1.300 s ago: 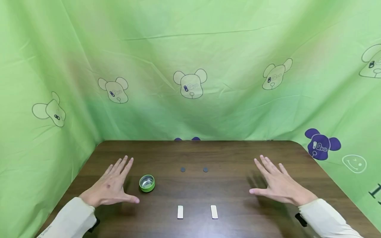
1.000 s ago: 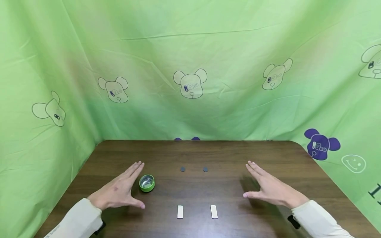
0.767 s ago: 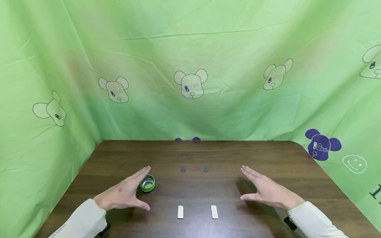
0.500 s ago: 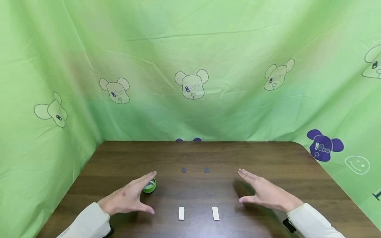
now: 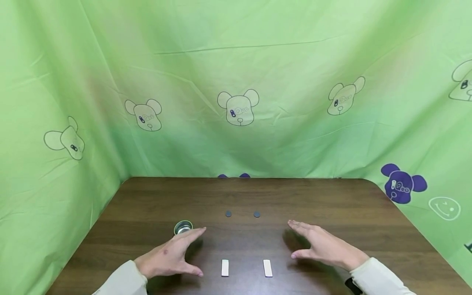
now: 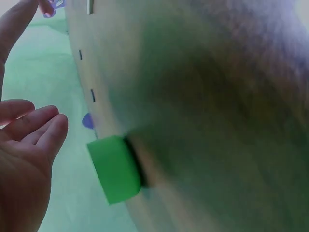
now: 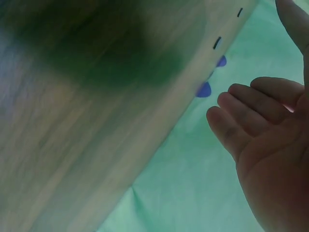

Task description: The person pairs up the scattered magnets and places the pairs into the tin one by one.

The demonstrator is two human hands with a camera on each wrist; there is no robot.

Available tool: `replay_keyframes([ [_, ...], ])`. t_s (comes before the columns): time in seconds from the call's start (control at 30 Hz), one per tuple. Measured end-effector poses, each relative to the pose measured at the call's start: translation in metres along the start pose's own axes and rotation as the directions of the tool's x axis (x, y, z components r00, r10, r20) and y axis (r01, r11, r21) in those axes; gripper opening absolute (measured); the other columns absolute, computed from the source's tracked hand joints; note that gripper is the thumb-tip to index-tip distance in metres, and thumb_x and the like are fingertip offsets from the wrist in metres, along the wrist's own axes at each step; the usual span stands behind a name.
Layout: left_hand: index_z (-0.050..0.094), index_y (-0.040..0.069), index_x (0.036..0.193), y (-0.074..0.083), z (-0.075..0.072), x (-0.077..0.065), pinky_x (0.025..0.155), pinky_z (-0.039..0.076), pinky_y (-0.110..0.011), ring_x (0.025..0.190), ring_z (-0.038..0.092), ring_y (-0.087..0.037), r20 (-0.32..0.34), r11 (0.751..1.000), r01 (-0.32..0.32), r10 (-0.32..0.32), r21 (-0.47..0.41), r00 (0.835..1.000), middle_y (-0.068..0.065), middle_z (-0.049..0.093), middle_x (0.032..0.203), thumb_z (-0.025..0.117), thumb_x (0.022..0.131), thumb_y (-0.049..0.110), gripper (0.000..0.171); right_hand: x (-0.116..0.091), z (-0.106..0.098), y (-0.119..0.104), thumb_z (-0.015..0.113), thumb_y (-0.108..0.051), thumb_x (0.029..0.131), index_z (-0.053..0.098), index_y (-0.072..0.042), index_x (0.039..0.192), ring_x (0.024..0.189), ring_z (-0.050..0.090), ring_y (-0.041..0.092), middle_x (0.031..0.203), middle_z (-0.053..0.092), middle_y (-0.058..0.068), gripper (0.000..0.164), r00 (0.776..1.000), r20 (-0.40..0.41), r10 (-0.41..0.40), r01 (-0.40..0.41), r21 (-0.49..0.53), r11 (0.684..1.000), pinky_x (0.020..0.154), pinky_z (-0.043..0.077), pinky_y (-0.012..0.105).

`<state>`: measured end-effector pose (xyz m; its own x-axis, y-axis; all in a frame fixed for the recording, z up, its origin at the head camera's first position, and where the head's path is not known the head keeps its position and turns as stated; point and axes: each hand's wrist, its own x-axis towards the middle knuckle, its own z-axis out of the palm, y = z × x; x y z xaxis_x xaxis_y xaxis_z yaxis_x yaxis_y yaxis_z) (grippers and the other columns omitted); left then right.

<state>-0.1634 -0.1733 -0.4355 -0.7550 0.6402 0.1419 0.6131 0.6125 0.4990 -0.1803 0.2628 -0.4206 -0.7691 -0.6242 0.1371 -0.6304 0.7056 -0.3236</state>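
Observation:
My left hand hovers above the table at the left, fingers and thumb spread apart with nothing between them. Just behind its fingers stands a small round green tin with a metallic inside, its front part hidden by the hand in the head view. In the left wrist view the green side of the tin shows. To the right, my right hand hovers with straight fingers and thumb apart, holding nothing. Between the hands lie two white rectangular pieces, one left and one right.
Two small dark discs, a left one and a right one, lie farther back on the brown wooden table. A green curtain with printed bear heads hangs behind the table and along both sides.
Both hands have moved inward and nearer the front of the table, and their fingers have drawn closer together. My left hand now covers part of the tin in the head view.

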Motion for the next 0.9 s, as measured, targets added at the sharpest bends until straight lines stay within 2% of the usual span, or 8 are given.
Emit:
replay_keyframes([
  [0.2,0.045,-0.001,0.146,0.001,0.01,0.006,0.107,0.044,-0.045,0.133,0.048,-0.028,0.023,1.0,-0.016,0.016,0.012,1.0,-0.011,0.051,0.147,0.079,0.08,0.053,0.092,0.004,0.006,-0.009,0.077,-0.045,0.085,0.057,0.013,0.129,0.118,0.057,0.04,0.129,0.061,0.023,0.075,1.0,0.007,-0.019,0.019,0.025,1.0,0.095,0.049,0.054],
  [0.4,0.05,-0.004,0.141,0.003,0.019,0.012,0.103,0.048,-0.034,0.123,0.055,-0.019,0.037,0.998,-0.053,0.054,-0.044,0.998,-0.01,0.058,0.137,0.082,0.08,0.047,0.086,0.008,0.012,-0.021,0.077,-0.044,0.085,0.063,0.008,0.126,0.115,0.058,0.038,0.123,0.064,0.017,0.068,0.998,0.058,0.016,-0.019,0.067,0.998,0.095,0.049,0.054],
  [0.5,0.053,-0.004,0.137,0.003,0.023,0.016,0.097,0.05,-0.028,0.113,0.058,-0.013,0.04,0.994,-0.069,0.072,-0.081,0.997,-0.006,0.062,0.127,0.083,0.08,0.044,0.08,0.011,0.015,-0.023,0.077,-0.043,0.085,0.066,0.006,0.122,0.106,0.061,0.025,0.114,0.067,0.008,0.063,0.998,0.065,-0.017,0.011,0.096,0.995,0.09,0.054,0.045],
  [0.63,0.059,0.0,0.131,0.002,0.028,0.02,0.091,0.052,-0.024,0.104,0.058,-0.008,0.038,0.993,-0.047,0.051,-0.109,0.998,0.001,0.064,0.117,0.084,0.081,0.04,0.07,0.015,0.022,-0.024,0.077,-0.04,0.086,0.068,0.005,0.118,0.091,0.058,0.006,0.1,0.064,-0.007,0.056,0.994,0.066,-0.084,0.072,0.165,0.984,0.079,0.055,0.029],
  [0.73,0.063,0.003,0.125,0.002,0.03,0.024,0.087,0.052,-0.022,0.099,0.058,-0.004,0.035,0.992,-0.028,0.032,-0.123,0.999,0.004,0.064,0.113,0.084,0.08,0.039,0.062,0.017,0.026,-0.024,0.077,-0.04,0.086,0.068,0.005,0.117,0.089,0.057,0.002,0.098,0.063,-0.011,0.056,0.992,0.076,-0.1,0.082,0.215,0.973,0.076,0.054,0.025],
  [0.9,0.067,0.006,0.116,0.001,0.034,0.03,0.083,0.051,-0.019,0.093,0.056,-0.001,0.017,0.991,-0.042,0.045,-0.125,0.999,0.01,0.062,0.102,0.086,0.078,0.039,0.053,0.019,0.033,-0.024,0.077,-0.04,0.086,0.069,0.004,0.116,0.088,0.059,0.001,0.098,0.064,-0.01,0.054,0.989,0.057,-0.137,0.119,0.253,0.96,0.075,0.055,0.023],
])
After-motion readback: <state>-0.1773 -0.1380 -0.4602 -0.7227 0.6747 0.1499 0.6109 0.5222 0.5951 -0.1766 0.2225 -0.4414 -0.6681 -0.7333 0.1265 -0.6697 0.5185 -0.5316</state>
